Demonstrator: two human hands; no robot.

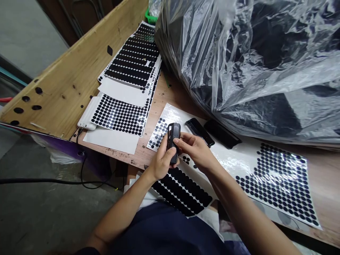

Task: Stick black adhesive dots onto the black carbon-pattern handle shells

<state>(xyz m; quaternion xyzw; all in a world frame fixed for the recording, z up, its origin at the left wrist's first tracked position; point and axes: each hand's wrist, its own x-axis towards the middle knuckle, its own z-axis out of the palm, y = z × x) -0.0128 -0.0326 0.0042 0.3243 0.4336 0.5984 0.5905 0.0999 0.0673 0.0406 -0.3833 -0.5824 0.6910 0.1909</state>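
A small black oblong case point(174, 137) with a ribbed, carbon-like texture is held upright over the table's front edge; its exact kind I cannot make out. Wrapped around its lower left side, my left hand point(161, 161) presses it with the thumb. My right hand point(195, 148) grips its right side, thumb on the front face, fingers partly hidden behind. Just beyond the right hand lie a dark phone-like piece point(199, 130) and a black shell point(221, 134). Below the hands, a sheet of large black stickers point(183, 191) rests across my lap.
A large clear plastic bag point(239, 71) of dark items fills the back right. Sheets of round black stickers lie on the left point(119, 115) and right point(281, 180). A white power bank point(89, 113) with a cable stands by the wooden side board point(66, 71).
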